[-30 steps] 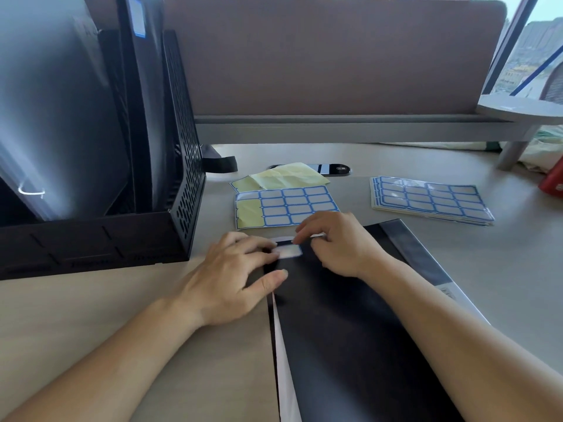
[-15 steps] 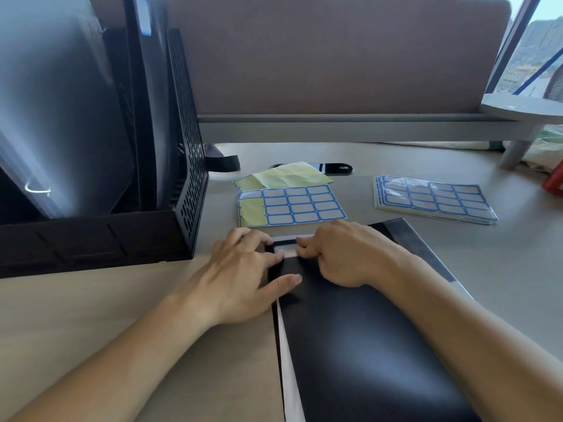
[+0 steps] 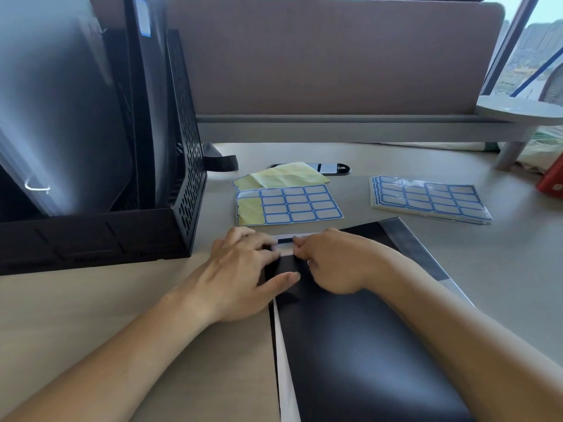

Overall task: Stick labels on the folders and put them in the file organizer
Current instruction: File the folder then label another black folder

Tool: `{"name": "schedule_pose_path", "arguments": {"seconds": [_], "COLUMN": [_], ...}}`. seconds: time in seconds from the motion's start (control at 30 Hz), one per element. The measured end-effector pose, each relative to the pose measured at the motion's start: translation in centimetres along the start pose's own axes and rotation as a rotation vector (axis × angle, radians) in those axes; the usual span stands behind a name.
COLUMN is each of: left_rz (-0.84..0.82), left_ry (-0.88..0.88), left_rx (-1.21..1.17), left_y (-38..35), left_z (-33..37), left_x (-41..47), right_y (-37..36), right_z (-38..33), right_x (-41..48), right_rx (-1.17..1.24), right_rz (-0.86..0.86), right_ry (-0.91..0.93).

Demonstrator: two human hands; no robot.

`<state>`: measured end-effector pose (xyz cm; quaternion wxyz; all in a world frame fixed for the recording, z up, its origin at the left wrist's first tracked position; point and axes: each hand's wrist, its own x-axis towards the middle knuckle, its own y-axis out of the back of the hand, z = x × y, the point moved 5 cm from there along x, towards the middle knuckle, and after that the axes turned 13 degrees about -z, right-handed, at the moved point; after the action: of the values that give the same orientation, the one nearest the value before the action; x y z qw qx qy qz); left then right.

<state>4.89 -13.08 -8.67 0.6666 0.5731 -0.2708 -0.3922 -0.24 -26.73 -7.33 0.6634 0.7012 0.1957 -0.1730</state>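
A black folder (image 3: pixel 365 345) lies flat on the desk in front of me. A small white label with a blue border (image 3: pixel 285 250) sits at its top left corner, mostly covered by fingers. My left hand (image 3: pixel 240 275) lies flat over the folder's left edge, its fingertips pressing the label's left end. My right hand (image 3: pixel 338 263) is curled on the folder and pinches the label's right end. The black mesh file organizer (image 3: pixel 185 166) stands at the left with labelled dark folders (image 3: pixel 146 86) upright in it.
A partly used label sheet (image 3: pixel 289 205) lies just beyond the folder, with crumpled yellow backing paper (image 3: pixel 289 175) behind it. A stack of label sheets (image 3: pixel 426 199) lies at the right. A padded divider (image 3: pixel 335 56) closes the desk's far side. A red object (image 3: pixel 551 181) sits at the right edge.
My two hands have drawn closer together over the folder's corner. The label shows less between the fingers and lies lower on the folder.
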Motion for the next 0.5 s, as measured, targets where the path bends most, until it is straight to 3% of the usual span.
{"name": "schedule_pose_path", "arguments": {"seconds": [0.3,0.5], "left_rz": [0.006,0.012], "left_ry": [0.027,0.097], "left_rx": [0.025,-0.018], "left_y": [0.0,-1.4], "left_z": [0.6,0.6], "left_x": [0.1,-0.6], "right_y": [1.0,0.3], "right_z": [0.8,0.4], "right_x": [-0.5,-0.1], "right_rx": [0.173,0.025], "right_rz": [0.203,0.036], "right_ry": [-0.024,-0.066]}}
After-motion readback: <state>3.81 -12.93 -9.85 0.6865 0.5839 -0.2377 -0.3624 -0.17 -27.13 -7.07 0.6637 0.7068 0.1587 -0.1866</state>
